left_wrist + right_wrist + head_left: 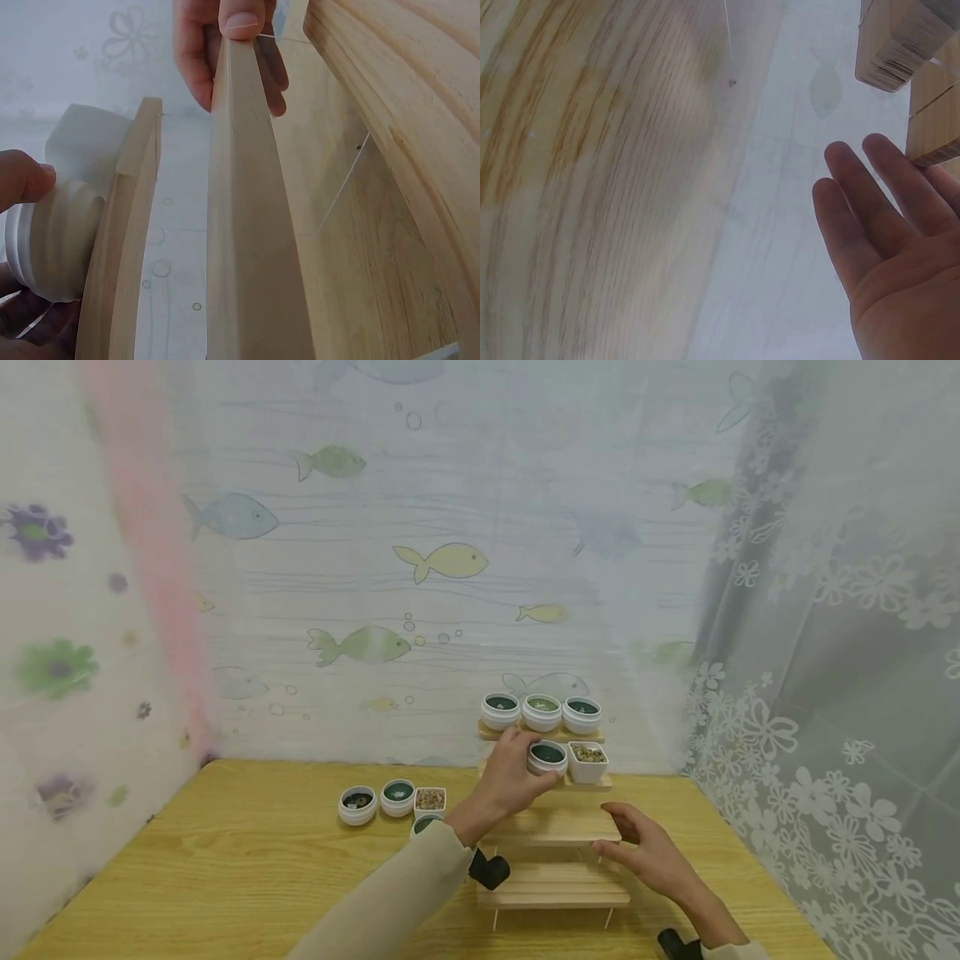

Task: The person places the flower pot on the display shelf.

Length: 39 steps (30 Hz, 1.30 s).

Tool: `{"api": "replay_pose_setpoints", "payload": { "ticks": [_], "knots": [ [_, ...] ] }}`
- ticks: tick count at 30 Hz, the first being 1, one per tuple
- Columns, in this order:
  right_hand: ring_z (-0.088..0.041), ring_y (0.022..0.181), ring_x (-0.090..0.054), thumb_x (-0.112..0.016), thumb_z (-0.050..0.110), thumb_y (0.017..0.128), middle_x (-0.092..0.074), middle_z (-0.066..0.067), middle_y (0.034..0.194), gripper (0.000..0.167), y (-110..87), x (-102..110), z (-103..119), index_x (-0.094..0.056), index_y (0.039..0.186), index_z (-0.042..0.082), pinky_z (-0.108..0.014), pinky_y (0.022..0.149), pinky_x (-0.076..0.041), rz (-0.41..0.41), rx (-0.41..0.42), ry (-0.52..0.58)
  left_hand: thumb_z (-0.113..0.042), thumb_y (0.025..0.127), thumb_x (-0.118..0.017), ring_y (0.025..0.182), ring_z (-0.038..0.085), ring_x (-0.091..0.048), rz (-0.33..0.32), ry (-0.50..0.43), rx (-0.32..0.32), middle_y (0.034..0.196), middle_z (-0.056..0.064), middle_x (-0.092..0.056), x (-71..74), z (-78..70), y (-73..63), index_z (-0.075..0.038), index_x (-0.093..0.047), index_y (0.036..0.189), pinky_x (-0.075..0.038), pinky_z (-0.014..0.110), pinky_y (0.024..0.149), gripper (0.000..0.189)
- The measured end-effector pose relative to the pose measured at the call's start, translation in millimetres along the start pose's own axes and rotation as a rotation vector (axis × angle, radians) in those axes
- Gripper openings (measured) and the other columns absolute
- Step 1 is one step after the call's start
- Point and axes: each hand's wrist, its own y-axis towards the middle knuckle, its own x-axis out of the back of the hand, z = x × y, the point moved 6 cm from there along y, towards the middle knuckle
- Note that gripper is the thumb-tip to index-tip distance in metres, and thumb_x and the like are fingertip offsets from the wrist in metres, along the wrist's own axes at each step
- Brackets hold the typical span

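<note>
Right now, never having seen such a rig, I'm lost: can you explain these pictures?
There is no machine here; a person works barehanded. The wide picture comes from a camera worn on the head, the others from one on each wrist. On a yellow wood-grain table stands a pale wooden stepped stand. Three white round pots sit on its top shelf. One level down, the left hand holds a white round pot with a dark green inside, beside a white square pot of brownish grains. The right hand grips the right end of the third shelf. More small white pots stand to the left on the table.
</note>
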Motion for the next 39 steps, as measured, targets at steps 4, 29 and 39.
{"api": "replay_pose_setpoints", "payload": {
  "ticks": [4,29,39],
  "knots": [
    [-0.042,0.127,-0.044,-0.070,0.033,0.087,-0.039,-0.022,0.144,0.062,0.4,1,-1,-0.044,0.139,0.009,-0.051,0.094,-0.045,-0.001,0.002,-0.012,-0.025,0.075,-0.079,0.094,0.018,-0.054,0.002,0.002,0.010,0.111,0.009,-0.053,-0.9,1.5,0.7,0.001,-0.060,0.117,-0.048,0.029,0.083,0.052],
    [-0.041,0.126,-0.045,-0.071,0.033,0.086,-0.039,-0.023,0.144,0.064,-1.0,1,-2,-0.044,0.139,0.008,-0.049,0.094,-0.046,0.001,-0.019,-0.007,-0.025,0.080,-0.078,0.111,0.024,-0.054,0.011,0.046,-0.102,0.122,0.011,-0.053,34.0,1.5,-32.2,-0.003,-0.057,0.125,-0.050,0.036,0.088,0.054],
    [-0.042,0.127,-0.043,-0.071,0.033,0.086,-0.038,-0.023,0.145,0.064,0.3,1,-1,-0.044,0.139,0.009,-0.047,0.094,-0.047,0.005,-0.012,-0.001,-0.022,0.081,-0.078,0.096,0.022,-0.056,0.000,0.075,-0.161,0.113,0.011,-0.056,53.0,-0.8,-58.3,-0.001,-0.057,0.122,-0.050,0.034,0.079,0.050]
  ]
}}
